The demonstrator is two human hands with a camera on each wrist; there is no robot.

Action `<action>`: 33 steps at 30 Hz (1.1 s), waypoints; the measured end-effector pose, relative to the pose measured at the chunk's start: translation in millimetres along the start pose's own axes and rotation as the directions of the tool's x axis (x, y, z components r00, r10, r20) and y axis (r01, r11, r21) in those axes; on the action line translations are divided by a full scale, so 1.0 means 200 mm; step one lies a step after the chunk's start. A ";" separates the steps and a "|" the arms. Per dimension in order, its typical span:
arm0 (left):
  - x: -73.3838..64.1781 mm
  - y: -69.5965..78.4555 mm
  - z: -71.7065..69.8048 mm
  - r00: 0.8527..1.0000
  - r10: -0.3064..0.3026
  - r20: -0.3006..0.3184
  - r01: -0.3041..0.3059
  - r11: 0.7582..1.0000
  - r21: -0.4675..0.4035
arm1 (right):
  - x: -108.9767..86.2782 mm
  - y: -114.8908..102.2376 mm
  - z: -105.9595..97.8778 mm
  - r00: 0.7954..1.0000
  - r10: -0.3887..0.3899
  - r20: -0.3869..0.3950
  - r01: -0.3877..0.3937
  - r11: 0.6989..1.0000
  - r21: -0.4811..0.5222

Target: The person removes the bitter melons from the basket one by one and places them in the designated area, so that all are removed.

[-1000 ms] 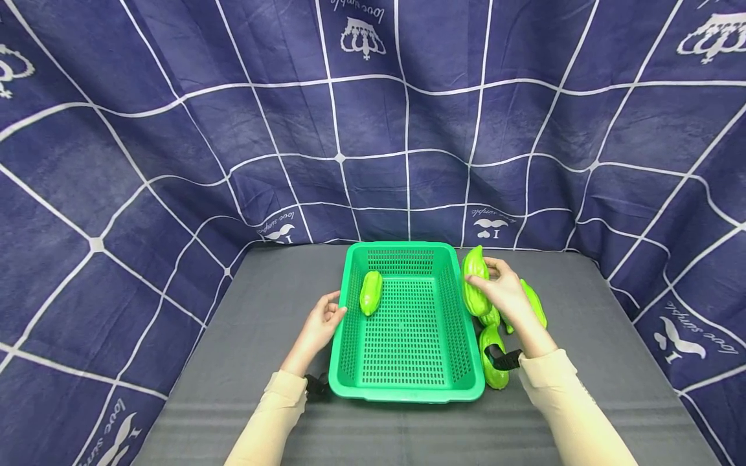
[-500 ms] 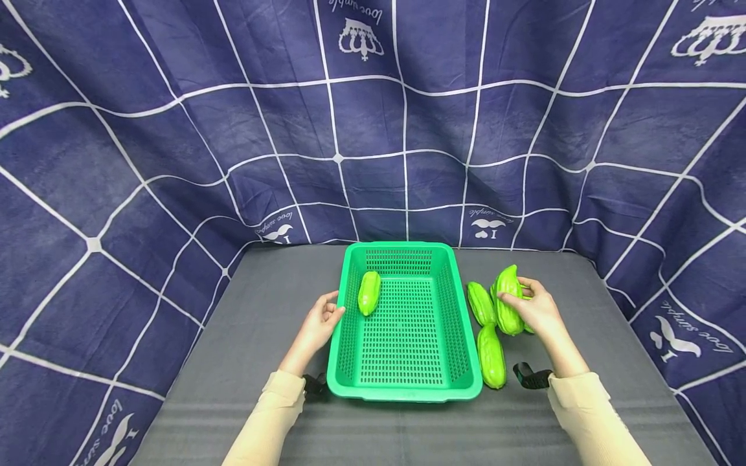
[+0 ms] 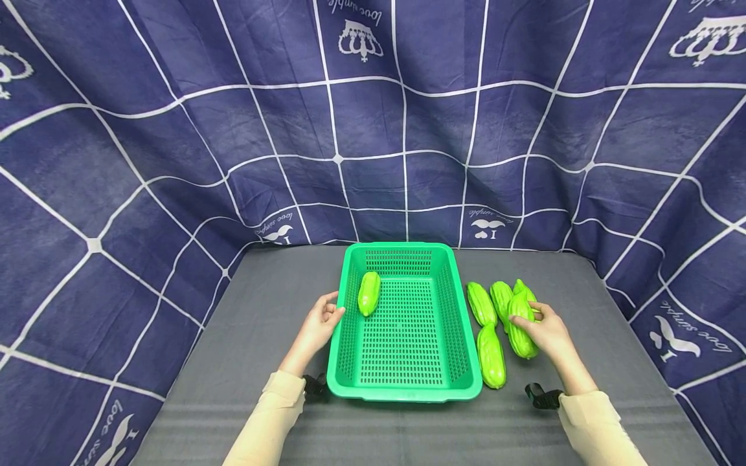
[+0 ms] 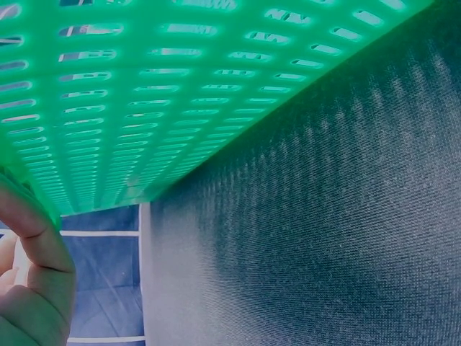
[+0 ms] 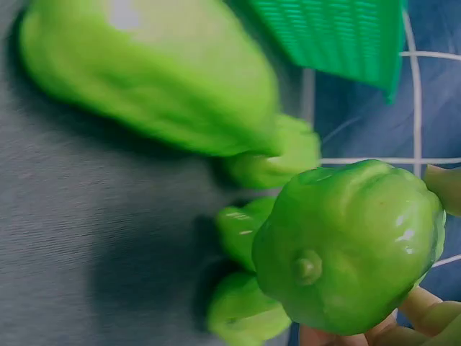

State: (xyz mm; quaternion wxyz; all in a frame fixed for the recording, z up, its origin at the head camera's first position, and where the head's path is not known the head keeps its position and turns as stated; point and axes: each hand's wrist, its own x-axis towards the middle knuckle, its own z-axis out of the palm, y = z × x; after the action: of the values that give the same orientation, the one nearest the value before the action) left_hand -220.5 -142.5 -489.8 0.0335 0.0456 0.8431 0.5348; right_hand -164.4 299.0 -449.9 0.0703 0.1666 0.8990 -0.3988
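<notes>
My left hand [image 3: 319, 321] is at the left rim of a green plastic basket [image 3: 402, 394], its thumb and fingers pinching the edge. In the left wrist view the curled fingers [image 4: 43, 249] show beside the slotted basket wall [image 4: 144, 94]. A light green, ridged bitter melon [image 3: 520, 330] is gripped in my right hand [image 3: 550, 331], thumb on one side and fingers on the other. In the right wrist view the held bitter melon [image 5: 346, 245] shows its stem end. One more bitter melon [image 3: 370, 293] lies inside the basket, near its left wall.
Two bitter melons lie along the basket's right side, a far one [image 3: 481, 303] and a near one [image 3: 491, 356]. Others, one on the left [image 3: 500, 299] and one behind [image 3: 522, 288], lie partly hidden beyond the held one. A blue checked curtain [image 3: 373, 129] hangs behind the grey table [image 3: 280, 278].
My right hand has carried its bitter melon from beside the basket's right rim to the right and nearer to me, and lower. The left hand stays at the rim.
</notes>
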 end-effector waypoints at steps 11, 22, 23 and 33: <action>0.00 0.00 0.00 1.000 -0.004 -0.004 0.004 1.000 -0.007 | 0.00 0.14 0.10 0.999 0.043 0.028 -0.040 0.994 -0.101; 0.00 -0.01 0.00 1.000 0.006 -0.003 -0.006 1.000 -0.006 | -0.02 0.18 0.15 0.999 0.032 0.025 -0.029 0.993 -0.117; 0.00 -0.01 0.00 1.000 0.007 -0.002 -0.007 1.000 -0.006 | -0.03 0.19 0.14 0.999 0.030 0.028 -0.027 0.993 -0.117; 0.00 -0.01 0.01 1.000 -0.002 0.001 0.002 1.000 -0.008 | -0.05 0.21 0.16 0.997 0.035 0.071 -0.025 0.991 -0.130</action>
State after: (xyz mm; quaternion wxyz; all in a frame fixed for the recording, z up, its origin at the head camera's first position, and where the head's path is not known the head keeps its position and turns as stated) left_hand -221.5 -142.2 -491.7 0.0345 0.0448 0.8409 0.5382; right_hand -140.0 299.1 -496.5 0.1199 0.1605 0.9171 -0.3448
